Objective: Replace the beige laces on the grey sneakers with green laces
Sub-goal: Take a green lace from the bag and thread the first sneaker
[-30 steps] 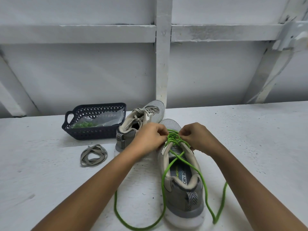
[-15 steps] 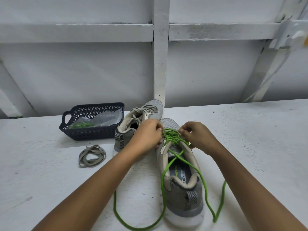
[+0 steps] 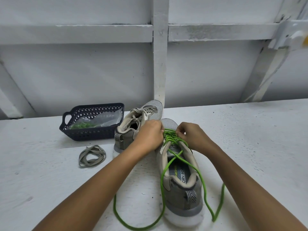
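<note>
**Both hands on the green lace, near sneaker**

L hand (image 3: 150,135) and R hand (image 3: 193,137) sit close together w/ a narrow gap between them, both curled. Between them runs the green lace (image 3: 173,139), criss-crossed through the front rows of the near grey sneaker (image 3: 181,194). R hand pinches the lace w/ thumb and fingertips. L hand fingertips are tucked behind its knuckles; it looks to be gripping the lace too, but the view is poor there.

The sneaker lies toe away from the person, heel toward them, mostly below the R hand. The toe cap peeks out just past the knuckles. Two loose lace ends trail back from the hands across the shoe opening. One loops out on the table (image 3: 250,139) under the L forearm, the other bends back up beside the heel under the R forearm.

Second grey sneaker (image 3: 150,109) sits just beyond the L hand, touching or nearly touching it, beige laces in its eyelets.

A pulled beige lace (image 3: 92,156) lies coiled on the table, out to the L of the L wrist. Dark basket (image 3: 93,135) is farther L and beyond, holding a clear bag (image 3: 106,119) w/ sth green inside.
</note>
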Demonstrator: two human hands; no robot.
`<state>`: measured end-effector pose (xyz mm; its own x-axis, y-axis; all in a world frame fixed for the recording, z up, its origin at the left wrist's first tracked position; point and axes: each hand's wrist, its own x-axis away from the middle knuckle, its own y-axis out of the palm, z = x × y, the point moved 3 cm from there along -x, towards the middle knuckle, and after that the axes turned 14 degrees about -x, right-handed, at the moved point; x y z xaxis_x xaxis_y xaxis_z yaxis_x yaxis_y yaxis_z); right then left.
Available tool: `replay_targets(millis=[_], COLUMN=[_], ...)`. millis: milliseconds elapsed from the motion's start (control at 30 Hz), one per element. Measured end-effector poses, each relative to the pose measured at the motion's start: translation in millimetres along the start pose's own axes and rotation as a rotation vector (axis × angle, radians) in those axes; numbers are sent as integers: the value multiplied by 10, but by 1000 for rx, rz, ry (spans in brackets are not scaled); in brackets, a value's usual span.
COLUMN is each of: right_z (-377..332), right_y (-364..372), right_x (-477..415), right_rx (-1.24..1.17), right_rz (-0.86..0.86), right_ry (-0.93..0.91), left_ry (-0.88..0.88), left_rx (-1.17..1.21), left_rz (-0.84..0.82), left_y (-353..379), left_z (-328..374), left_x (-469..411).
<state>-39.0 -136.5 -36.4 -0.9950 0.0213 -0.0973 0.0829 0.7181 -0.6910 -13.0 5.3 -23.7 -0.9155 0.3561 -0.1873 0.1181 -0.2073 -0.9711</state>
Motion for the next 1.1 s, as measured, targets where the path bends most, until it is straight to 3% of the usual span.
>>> replay_targets(millis=[333,533,1100], right_z=[12,75,102], right_y=[20,-49,93], right_x=[5,-3,-119], right_rx=[-34,-230,29], right_rz=[44,79,87], right_ry=[-23,46,56], left_ry=[-15,-11,-70], left_rx=[-14,36,-8], left_rz=[6,16,-23], left_y=[25,-50,-7], left_z=[19,-22,-15], left_x=[-15,-46,-43])
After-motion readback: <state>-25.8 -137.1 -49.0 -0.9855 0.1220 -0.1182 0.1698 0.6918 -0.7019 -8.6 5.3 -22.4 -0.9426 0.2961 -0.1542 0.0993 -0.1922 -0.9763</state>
